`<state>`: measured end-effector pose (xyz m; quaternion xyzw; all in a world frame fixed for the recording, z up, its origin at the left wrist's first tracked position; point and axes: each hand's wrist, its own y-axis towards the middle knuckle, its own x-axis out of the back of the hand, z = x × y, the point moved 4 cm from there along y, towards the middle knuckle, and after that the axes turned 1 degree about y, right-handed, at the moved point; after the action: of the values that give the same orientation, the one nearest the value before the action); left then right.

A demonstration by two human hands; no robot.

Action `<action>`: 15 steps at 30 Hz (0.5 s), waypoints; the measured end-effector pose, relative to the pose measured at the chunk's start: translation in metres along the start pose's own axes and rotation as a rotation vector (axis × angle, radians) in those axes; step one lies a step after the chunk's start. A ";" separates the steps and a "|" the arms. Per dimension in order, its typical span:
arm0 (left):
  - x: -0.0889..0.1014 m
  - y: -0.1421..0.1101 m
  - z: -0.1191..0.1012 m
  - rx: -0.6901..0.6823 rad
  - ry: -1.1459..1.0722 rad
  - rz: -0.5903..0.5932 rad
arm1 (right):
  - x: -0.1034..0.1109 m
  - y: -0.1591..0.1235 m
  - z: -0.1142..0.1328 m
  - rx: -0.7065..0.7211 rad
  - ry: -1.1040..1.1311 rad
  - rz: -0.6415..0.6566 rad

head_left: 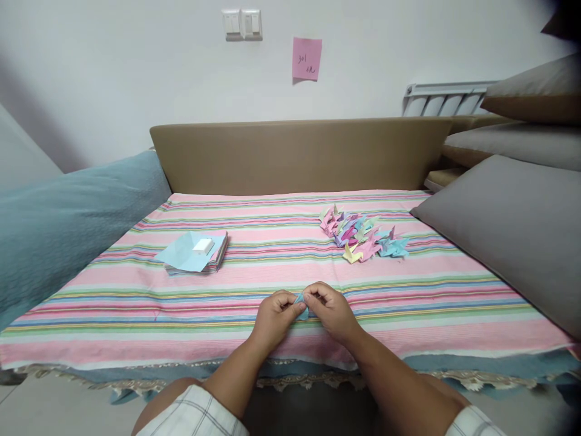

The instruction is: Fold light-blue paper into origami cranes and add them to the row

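So we've got both hands together near the front edge, working a small bit of blue paper (303,314) between them. Our left hand (278,316) has thumb and forefinger closed on its left side, no real gap there. Our right hand (330,310) is pinching the upper tip, thumb against forefinger, with the other fingers curled in. The fingertips nearly meet, so most of the folds are covered and we can't tell what shape it's in.

Under all that is the striped cloth (263,266), mostly pink with green, blue and yellow lines. Further back and to the right there's a heap of paper cranes (361,233) in pink, purple, green and blue, plus a yellow one at the near edge. Over to the left sits a paper stack (221,257), a light blue sheet (178,251) lying skewed on top, and a little white box (203,246) resting on that sheet.

Going wider, a blue cover (82,212) slopes up on the left and grey cushions (512,224) pile up on the right. A brown backrest (299,157) runs along the back. On the wall (136,66) behind we've got two switches (242,25) side by side and a pink note (307,59) with handwriting we can only partly read.
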<state>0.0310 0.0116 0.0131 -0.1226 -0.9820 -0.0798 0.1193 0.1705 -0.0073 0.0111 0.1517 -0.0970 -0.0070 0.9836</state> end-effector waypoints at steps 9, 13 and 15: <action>-0.001 0.000 -0.001 0.011 -0.030 0.049 | -0.002 0.001 0.000 -0.070 0.112 0.056; -0.003 -0.001 0.000 0.074 -0.098 0.073 | 0.000 0.002 0.000 -0.070 0.120 0.039; -0.004 -0.001 0.001 0.092 -0.125 0.097 | 0.000 0.002 -0.001 -0.061 0.099 0.036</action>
<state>0.0347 0.0101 0.0108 -0.1691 -0.9831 -0.0207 0.0668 0.1709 -0.0053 0.0112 0.1200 -0.0507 0.0151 0.9914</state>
